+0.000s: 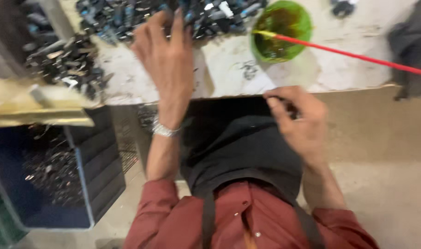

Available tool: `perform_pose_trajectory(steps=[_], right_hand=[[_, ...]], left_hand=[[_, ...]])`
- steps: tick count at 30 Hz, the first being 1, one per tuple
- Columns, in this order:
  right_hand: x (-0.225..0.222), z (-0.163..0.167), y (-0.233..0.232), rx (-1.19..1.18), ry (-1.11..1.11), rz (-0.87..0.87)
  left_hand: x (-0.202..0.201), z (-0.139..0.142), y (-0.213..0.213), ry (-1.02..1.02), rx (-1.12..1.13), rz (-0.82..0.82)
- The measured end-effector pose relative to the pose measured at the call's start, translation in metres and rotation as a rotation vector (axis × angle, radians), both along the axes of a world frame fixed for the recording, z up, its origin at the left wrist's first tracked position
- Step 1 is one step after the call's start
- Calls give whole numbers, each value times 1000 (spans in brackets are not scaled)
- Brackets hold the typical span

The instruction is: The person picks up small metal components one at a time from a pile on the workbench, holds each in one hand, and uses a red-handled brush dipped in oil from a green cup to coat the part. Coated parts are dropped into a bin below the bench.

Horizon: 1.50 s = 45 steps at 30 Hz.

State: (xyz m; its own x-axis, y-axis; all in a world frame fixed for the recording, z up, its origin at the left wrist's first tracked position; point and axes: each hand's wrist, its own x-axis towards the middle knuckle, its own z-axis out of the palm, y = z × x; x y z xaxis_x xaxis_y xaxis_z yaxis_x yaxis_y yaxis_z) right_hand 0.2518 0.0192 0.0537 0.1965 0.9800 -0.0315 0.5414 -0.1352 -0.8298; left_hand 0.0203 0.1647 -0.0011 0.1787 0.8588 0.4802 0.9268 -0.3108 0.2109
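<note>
The small dark part [284,105] sits pinched in the right hand [299,121], just off the near edge of the tabletop [229,69], over the dark apron on the person's lap. Only a sliver of it shows between thumb and forefinger, and the frame is blurred, so its long axis cannot be told for sure; what shows seems to run roughly along the near edge, pointing toward the right. The right fingers are narrow, closed on the part.

The left hand [166,50] reaches toward the far edge, its fingers [178,20] spread wide and bent over the pile [173,16] of small dark parts heaped there. Whether it touches a piece yet cannot be told; nothing shows held in it.

As for progress, this looks like a middle stretch of repeated work: one part is in hand, and the pile at the far edge is still large, with a second heap [65,64] at the far left corner, so much seems left. A blue bin [83,184] on the floor below the left corner holds a thin, dark scatter of bits, which may be finished pieces or scrap; the pictures do not settle it.

Toward the far right of the tabletop stands a green bowl [280,30] with dark liquid, and a red stick [353,56] with a yellow tip rests on its rim, its long axis running from the bowl out past the right edge.
</note>
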Motion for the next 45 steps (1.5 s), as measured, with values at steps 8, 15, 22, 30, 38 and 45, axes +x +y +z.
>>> perform_pose_trajectory(steps=[8,15,22,30,38,45], right_hand=[[-24,-4,20,181,-519,221],[-19,-16,22,130,-101,67],[-14,-22,19,178,-80,-53],[-18,-19,-12,116,520,-117],[-15,-24,-14,231,456,-46],[-9,-29,-18,211,431,-41]], left_hand=[[-23,46,-43,-383,35,-42],[2,48,-87,-1640,-408,-79],[27,26,-113,-1778,-897,-144],[39,36,-126,-995,-453,-333],[42,43,-125,-889,-288,-427],[40,39,-125,-754,-162,-503]])
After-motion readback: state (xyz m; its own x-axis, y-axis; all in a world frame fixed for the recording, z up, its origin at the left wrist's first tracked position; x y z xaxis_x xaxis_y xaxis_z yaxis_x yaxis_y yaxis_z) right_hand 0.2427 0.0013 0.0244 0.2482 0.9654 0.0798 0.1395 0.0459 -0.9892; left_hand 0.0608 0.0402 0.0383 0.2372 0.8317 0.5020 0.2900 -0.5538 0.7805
